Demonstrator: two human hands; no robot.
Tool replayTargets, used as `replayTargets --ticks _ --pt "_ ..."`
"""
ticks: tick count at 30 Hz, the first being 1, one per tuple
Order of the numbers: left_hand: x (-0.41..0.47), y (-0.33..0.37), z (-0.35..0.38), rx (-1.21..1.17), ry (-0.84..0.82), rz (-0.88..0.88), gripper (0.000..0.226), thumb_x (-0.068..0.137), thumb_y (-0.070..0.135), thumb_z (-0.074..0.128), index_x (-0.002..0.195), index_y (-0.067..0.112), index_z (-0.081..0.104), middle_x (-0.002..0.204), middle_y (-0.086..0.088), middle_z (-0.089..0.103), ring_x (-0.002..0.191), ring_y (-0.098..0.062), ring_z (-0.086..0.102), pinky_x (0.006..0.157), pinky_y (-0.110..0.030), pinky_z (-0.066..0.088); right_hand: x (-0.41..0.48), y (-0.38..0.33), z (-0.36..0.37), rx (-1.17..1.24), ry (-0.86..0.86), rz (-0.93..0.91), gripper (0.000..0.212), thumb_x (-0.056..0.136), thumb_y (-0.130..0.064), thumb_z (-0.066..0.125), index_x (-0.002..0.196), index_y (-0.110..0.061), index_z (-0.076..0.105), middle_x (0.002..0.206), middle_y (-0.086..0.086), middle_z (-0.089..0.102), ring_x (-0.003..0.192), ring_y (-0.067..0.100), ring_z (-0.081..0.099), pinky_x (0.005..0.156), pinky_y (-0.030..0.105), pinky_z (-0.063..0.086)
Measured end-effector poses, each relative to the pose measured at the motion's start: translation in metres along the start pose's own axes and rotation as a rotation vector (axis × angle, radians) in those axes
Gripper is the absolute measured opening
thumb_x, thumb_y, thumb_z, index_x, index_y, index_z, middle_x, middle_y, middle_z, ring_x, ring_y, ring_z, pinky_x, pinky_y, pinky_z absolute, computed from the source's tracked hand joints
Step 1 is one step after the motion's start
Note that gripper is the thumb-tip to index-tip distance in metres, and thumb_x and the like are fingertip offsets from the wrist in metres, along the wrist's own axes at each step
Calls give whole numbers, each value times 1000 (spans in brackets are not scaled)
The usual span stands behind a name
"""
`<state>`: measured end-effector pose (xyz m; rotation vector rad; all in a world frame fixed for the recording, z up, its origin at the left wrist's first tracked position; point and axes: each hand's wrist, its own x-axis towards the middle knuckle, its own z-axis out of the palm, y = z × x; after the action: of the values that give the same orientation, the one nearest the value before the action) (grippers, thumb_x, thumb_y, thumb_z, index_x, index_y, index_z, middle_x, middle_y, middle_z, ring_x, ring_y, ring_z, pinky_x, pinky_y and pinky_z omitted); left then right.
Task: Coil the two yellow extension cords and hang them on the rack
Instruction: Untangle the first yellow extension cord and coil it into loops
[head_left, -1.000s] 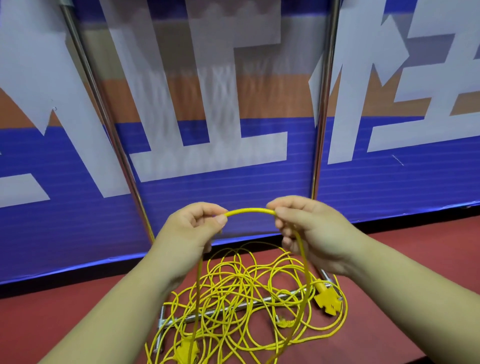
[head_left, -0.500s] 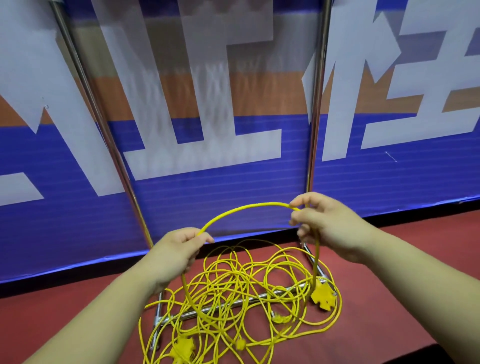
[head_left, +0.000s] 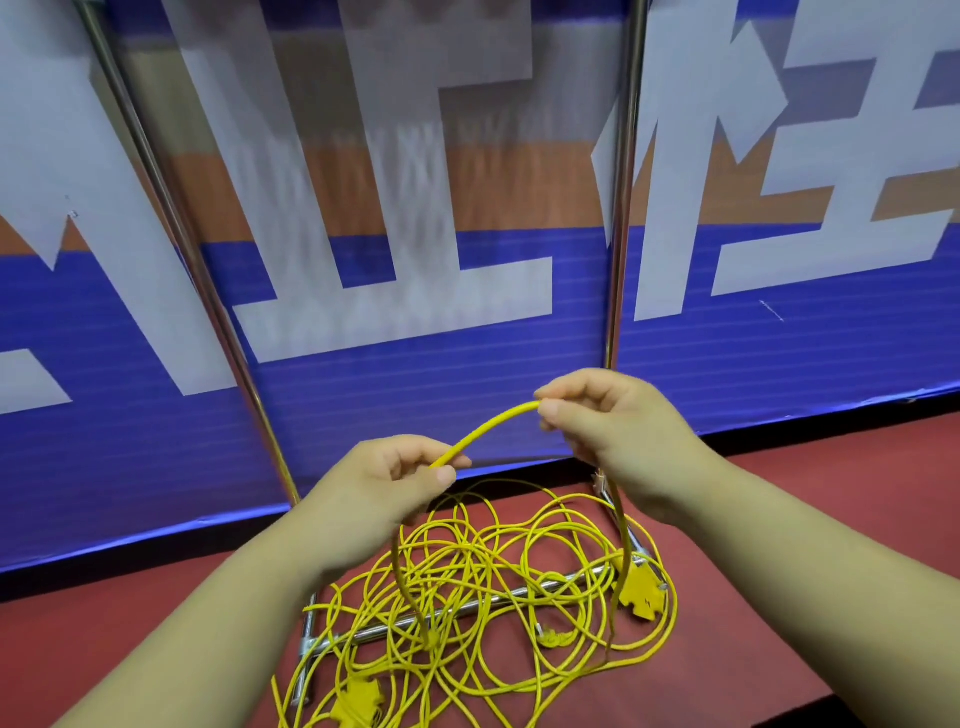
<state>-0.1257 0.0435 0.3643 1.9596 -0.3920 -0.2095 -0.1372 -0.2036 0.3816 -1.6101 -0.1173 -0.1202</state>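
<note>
A short arc of yellow extension cord spans between my two hands above the floor. My left hand pinches its lower end between thumb and fingers. My right hand pinches the higher end, and the cord drops from it to the floor. Below lies a loose tangle of yellow cord over the rack's base. A yellow socket block sits at the right of the pile, another at the lower left. The metal rack has two upright poles; its top is out of frame.
The rack's left pole slants up to the left. Its chrome base bars lie on the red floor under the cords. Close behind stands a blue, orange and white banner wall.
My hands spread apart half a second ago, forming a wide loop, then came closer again. The left hand has risen and the span of cord between them is shorter.
</note>
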Motion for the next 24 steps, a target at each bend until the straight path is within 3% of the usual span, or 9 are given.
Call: replayTargets --ticks 3,6,9,12,15,22,24 --pt "2 -16 -5 -69 -77 -67 11 92 23 68 101 26 75 69 -1 54 64 -13 54 63 -25 44 13 5 -11 133 282 43 9 92 -11 67 94 -18 72 72 -1 70 56 8 49 52 18 40" --pt "3 -32 -9 -75 -1 -164 14 99 15 61 101 19 75 64 -2 51 58 -14 50 65 -32 45 21 17 -28 142 446 91 8 93 -14 66 99 -16 71 77 0 70 60 8 51 51 16 40" --pt "4 -36 -13 -115 140 -208 20 103 13 52 103 15 73 65 -2 40 52 -10 35 51 -25 35 19 27 -34 -48 324 109 5 91 -11 67 94 -14 69 75 3 71 62 13 55 58 23 43" --pt "8 -31 -17 -249 231 -198 22 104 14 50 106 11 71 64 0 34 50 -10 26 49 -26 22 11 26 -28 -194 78 83 9 90 -6 67 92 -13 62 74 10 69 63 18 60 64 33 47" --pt "9 -19 -16 -376 267 -172 21 104 14 48 109 7 68 61 1 36 49 -9 23 48 -24 20 4 22 -16 -214 -87 54 10 92 -4 66 91 -12 61 78 17 64 66 18 66 61 29 50" --pt "5 20 -14 -702 307 -85 22 102 13 48 113 4 65 62 2 36 49 -7 26 44 -18 25 -4 29 3 -211 -197 47 18 85 -6 75 99 -15 68 93 12 72 77 17 67 77 41 57" --pt "3 29 -13 -811 295 -72 22 101 14 48 111 5 66 62 2 37 48 -6 27 43 -17 26 -6 29 9 -200 -216 35 24 82 -6 78 101 -17 69 97 7 74 83 13 67 81 39 57"
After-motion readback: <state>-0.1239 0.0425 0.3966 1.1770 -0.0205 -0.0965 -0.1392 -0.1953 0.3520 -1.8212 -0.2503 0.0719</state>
